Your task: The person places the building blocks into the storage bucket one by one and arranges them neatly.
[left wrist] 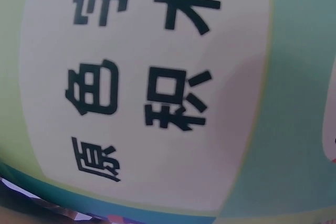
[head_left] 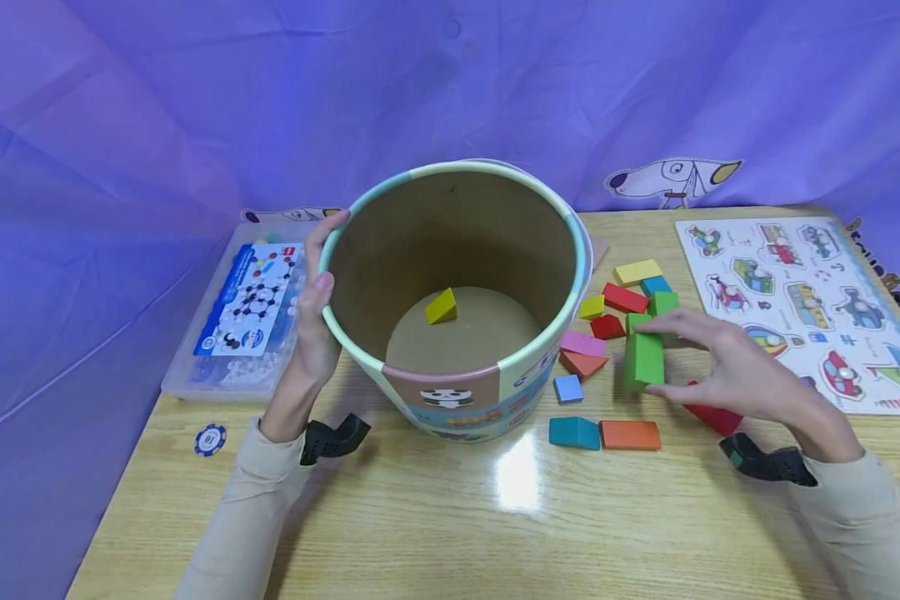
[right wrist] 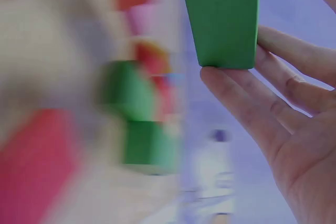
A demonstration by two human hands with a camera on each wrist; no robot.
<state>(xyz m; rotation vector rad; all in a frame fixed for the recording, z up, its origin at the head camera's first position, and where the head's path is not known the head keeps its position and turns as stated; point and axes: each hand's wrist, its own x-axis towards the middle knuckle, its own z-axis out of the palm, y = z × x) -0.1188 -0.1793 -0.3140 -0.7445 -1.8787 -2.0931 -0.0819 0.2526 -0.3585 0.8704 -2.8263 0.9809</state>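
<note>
While the left hand (head_left: 317,333) holds the bucket (head_left: 397,392), the right hand (head_left: 735,371) pinches a green block (head_left: 647,361).
I see it right of the bucket, near loose blocks (head_left: 626,298); a yellow block (head_left: 442,308) lies inside.

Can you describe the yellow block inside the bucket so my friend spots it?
On the wooden table, find the big round bucket the left hand is holding. Peer in: a small yellow block lies at the bottom. Unlike the yellow blocks to the right, this one is inside.

Purple cloth backdrop (head_left: 450,83), wood-grain table (head_left: 420,533), bright glare patch (head_left: 518,471)
</note>
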